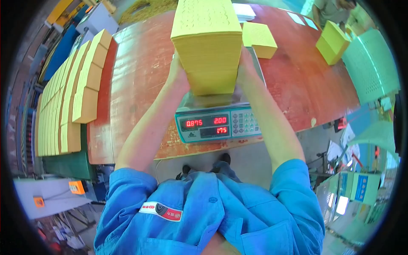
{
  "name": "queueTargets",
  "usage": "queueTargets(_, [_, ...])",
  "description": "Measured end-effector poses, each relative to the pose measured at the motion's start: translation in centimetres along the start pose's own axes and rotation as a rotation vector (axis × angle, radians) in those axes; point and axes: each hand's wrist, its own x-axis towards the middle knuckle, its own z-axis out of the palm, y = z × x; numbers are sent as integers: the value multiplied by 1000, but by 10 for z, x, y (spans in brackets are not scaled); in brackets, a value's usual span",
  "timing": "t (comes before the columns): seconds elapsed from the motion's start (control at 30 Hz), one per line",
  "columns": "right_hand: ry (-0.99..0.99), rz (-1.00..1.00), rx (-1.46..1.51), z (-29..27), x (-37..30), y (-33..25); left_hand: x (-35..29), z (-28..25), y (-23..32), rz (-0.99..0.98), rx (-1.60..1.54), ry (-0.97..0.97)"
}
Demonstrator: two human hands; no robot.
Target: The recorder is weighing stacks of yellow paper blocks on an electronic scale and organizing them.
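A tall stack of yellow paper sheets (208,63) stands upright between my two hands, at the metal pan of a teal counting scale (214,125). I cannot tell whether its bottom rests on the pan or hangs just above it. My left hand (179,74) presses against the stack's left side, and my right hand (245,68) presses against its right side. Both hands' fingers are mostly hidden behind the paper. Lit red digits show on the scale's front panel, beside a grey keypad.
A red worktable (140,63) bears the scale. Rows of yellow paper stacks (87,102) line its left side. Behind the scale sit a lower yellow stack (264,42) and white sheets (244,12). At far right, another person (329,12) is beside a yellow stack (331,44).
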Motion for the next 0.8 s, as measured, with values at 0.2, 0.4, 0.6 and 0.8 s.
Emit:
queueTargets(0.2, [-161, 72, -235, -7, 20, -26, 25, -26, -9, -69, 131, 376])
queueTargets(0.4, [44, -256, -789, -178, 11, -32, -100, -176, 11, 253, 1282, 771])
queueTargets(0.6, [133, -416, -1709, -332, -71, -23, -257, -241, -40, -182, 2059, 713])
queueTargets(0.8, [104, -543, -1945, -319, -88, -19, -267, -240, -44, -160, 2062, 715])
